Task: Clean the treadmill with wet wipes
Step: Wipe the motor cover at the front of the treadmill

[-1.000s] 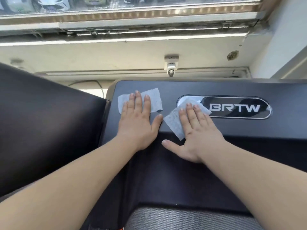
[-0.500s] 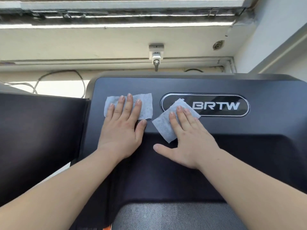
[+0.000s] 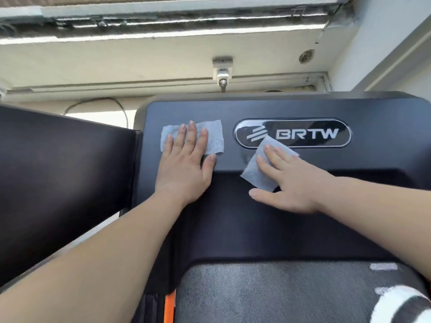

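- The treadmill [image 3: 377, 164] lies straight ahead, its dark front cover toward the wall and the grey running belt [image 3: 279, 297] at the bottom of the view.
- The left hand [image 3: 184, 166] lies flat with straight, slightly spread fingers. It presses the left wet wipe [image 3: 214, 138] onto the cover, to the left of the BRTW badge [image 3: 310, 134].
- The right hand [image 3: 293, 183] is flat too, thumb stretched out. It presses the right wet wipe [image 3: 256, 176], whose top corner overlaps the badge's lower edge and whose lower part reaches the cover's front lip.
- Neither hand grips anything; the palms and fingers only pin the wipes down.
- The step in hand looks like wiping the cover's top face, and much of its right side probably remains to do.
- To do it well, keep the fingers flat so each wipe stays spread, and run overlapping strokes outward from the middle.
- Work around the badge's raised rim, where dirt may collect.
- The right wet wipe could fold at the lip, so ease the pressure there.
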Tool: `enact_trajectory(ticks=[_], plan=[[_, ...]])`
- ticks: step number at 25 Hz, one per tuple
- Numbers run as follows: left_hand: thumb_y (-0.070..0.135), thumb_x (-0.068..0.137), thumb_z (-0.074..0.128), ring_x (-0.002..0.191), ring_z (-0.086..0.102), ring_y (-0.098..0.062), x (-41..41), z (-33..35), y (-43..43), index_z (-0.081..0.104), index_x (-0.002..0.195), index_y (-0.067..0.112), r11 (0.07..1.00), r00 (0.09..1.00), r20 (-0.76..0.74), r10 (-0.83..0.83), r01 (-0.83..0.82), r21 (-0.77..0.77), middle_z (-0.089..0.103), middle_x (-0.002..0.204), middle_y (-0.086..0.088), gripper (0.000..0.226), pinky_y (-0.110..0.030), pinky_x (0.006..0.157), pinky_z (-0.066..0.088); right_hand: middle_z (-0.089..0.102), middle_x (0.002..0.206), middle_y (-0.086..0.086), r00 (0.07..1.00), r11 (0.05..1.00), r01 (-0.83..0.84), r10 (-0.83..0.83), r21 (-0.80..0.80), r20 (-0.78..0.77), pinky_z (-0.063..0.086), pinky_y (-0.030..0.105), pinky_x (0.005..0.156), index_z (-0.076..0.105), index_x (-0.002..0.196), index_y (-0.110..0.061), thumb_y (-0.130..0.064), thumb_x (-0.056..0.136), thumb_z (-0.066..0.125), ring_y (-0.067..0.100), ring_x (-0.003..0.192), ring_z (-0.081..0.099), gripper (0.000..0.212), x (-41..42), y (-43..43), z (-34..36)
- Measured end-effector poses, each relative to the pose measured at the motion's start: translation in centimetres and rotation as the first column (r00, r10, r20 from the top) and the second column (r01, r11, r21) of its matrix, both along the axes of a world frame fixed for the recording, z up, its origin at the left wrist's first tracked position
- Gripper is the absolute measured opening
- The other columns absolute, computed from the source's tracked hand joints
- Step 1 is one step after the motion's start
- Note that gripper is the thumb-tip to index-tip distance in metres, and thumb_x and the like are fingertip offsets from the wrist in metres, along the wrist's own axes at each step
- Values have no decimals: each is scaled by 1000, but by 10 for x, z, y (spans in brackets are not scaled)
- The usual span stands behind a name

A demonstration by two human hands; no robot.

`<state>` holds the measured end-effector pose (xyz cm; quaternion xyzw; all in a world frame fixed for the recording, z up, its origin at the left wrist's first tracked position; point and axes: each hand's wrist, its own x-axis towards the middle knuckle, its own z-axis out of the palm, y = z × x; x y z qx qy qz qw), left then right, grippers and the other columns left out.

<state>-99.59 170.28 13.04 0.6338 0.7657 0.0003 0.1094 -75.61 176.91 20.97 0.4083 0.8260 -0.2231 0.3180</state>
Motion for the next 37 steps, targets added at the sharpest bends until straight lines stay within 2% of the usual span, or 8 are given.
enact_trajectory(ticks=[7,14,17,20,24,29,33,37], plan=[[72,97,5,157,-21,-30,3,-1,1,-12,163,18,936,936,-99,338,-345,-65,-19,169,-16,87,-50,127,-10,-23,169,-8,979,982,-168,176,86,-105,-5,42,128,-7,163,-37,-77,96,18,12,156,-20,82,-76,50,-17],[63,99,4,152,-33,-19,-22,20,-9,-20,161,28,967,999,-4,45,-45,-252,-33,166,-1,75,-44,126,-14,-21,168,-15,979,988,-92,112,123,-168,8,48,128,-5,160,-49,-78,95,14,9,156,-18,73,-86,99,-24],[60,104,11,155,-27,-21,-46,24,46,-16,162,27,927,965,7,263,-250,-281,-27,168,-3,72,-44,127,-12,-19,170,-8,966,971,-98,146,220,-214,5,42,127,-7,161,-44,-71,99,11,11,157,-15,70,-74,104,-28],[62,104,12,158,-15,-27,-48,26,100,-5,164,23,887,933,-75,353,-359,-291,-11,172,-7,74,-47,127,-7,-8,173,-1,981,962,40,13,271,-193,11,43,126,-4,163,-39,-73,97,9,16,159,-6,75,-33,129,-29],[57,106,15,155,20,-28,49,28,166,26,161,17,977,1000,6,29,-28,-209,25,169,-7,68,-44,126,12,13,171,-8,977,936,198,-163,292,-137,33,50,118,11,162,-39,-79,90,8,20,157,17,83,27,171,-33],[47,110,14,157,17,-21,108,33,195,21,163,26,951,976,148,-163,195,-240,20,171,-1,58,-41,127,11,33,164,-1,976,941,208,-182,266,-119,38,51,112,32,155,-28,-68,83,4,23,149,32,87,27,185,-29],[52,108,12,155,24,-24,-6,34,156,28,160,22,963,994,-64,92,-105,-248,29,167,-10,62,-43,126,17,46,149,11,986,928,163,-145,336,-77,44,46,101,40,147,-13,-64,90,15,31,138,42,80,9,171,-29],[62,104,14,158,-13,-26,-65,31,85,-6,164,15,863,913,-103,395,-407,-299,-11,172,-13,79,-43,128,-5,39,156,21,995,920,60,-25,388,-96,35,47,113,27,156,-5,-66,94,19,36,142,38,88,-35,151,-33]])
